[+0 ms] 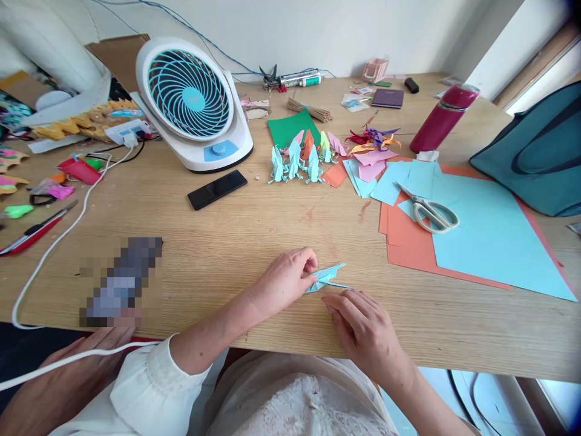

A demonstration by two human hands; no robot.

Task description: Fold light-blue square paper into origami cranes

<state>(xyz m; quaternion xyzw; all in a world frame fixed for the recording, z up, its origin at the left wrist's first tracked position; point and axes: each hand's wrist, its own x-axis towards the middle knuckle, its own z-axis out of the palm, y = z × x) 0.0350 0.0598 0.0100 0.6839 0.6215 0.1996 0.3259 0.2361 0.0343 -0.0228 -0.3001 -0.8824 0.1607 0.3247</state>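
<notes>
A light blue folded-paper origami figure (324, 277) with narrow pointed ends lies low over the wooden table near its front edge. My left hand (290, 272) is closed on its left end, thumb and fingers pinching the paper. Just to the right, my right hand (361, 318) has its fingers curled down beside the figure. A thin paper strip of the figure reaches up to these fingers; whether they grip it is hidden. Behind stand several finished origami figures (294, 158) in light blue, with pink, orange and yellow-green ones among them.
Scissors (436, 215) rest on light blue sheets (494, 233) and orange paper (411, 245) at right. A fan (193, 103), black phone (218, 189), magenta bottle (440, 121) and teal bag (535, 157) stand around. Another person's hand (91, 357) is at lower left, by a white cable (59, 233).
</notes>
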